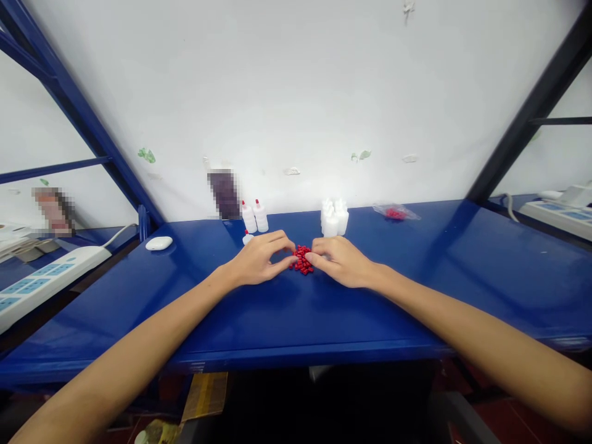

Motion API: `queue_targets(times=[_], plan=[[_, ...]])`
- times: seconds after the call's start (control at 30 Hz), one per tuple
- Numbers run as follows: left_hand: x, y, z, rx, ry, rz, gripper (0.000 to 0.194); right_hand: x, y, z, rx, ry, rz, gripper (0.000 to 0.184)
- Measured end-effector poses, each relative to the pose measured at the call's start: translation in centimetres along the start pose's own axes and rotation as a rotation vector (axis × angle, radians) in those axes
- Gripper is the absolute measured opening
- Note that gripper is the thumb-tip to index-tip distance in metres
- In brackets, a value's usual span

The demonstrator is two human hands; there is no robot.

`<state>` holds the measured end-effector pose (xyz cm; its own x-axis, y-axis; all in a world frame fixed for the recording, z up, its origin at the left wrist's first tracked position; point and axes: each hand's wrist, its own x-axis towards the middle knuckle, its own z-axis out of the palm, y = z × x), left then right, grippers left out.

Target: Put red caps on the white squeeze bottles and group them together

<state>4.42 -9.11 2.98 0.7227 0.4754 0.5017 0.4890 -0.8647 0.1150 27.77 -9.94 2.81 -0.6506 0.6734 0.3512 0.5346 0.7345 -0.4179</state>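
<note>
A small heap of red caps (302, 259) lies on the blue table (324, 308), between my two hands. My left hand (259, 258) rests on the table at the heap's left edge, fingers curled and pinched at the caps. My right hand (340, 260) sits at the heap's right edge, fingers likewise curled onto the caps. What each pinch holds is too small to make out. Behind the heap stand two white bottles with red caps (254, 217), a third one lying on its side (248, 237), and a cluster of uncapped white bottles (333, 217).
A clear bag with more red caps (396, 213) lies at the back right. A white oval case (159, 243) rests at the back left. Power strips sit at the far left (41, 280) and far right (562, 216). Blue and black frame posts flank the table.
</note>
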Motion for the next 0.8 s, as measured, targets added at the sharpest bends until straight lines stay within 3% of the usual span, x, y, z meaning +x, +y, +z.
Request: queue_targets(times=[0.07, 0.13, 0.33, 0.8], plan=[[0.2, 0.8, 0.5, -0.053, 0.166, 0.030, 0.015, -0.1, -0.1, 0.2, 0.069, -0.032, -0.023, 0.051], [0.2, 1.6, 1.2, -0.076, 0.249, 0.073, 0.012, -0.3, -0.1, 0.4, 0.107, -0.058, -0.069, 0.056], [-0.1, 2.2, 3.1, -0.054, 0.193, 0.113, 0.014, -0.5, 0.2, 0.8, 0.088, -0.070, -0.174, 0.058], [-0.4, 2.0, 3.5, -0.001, 0.219, 0.154, 0.013, -0.4, -0.2, 0.5, 0.040, -0.087, -0.174, 0.053]])
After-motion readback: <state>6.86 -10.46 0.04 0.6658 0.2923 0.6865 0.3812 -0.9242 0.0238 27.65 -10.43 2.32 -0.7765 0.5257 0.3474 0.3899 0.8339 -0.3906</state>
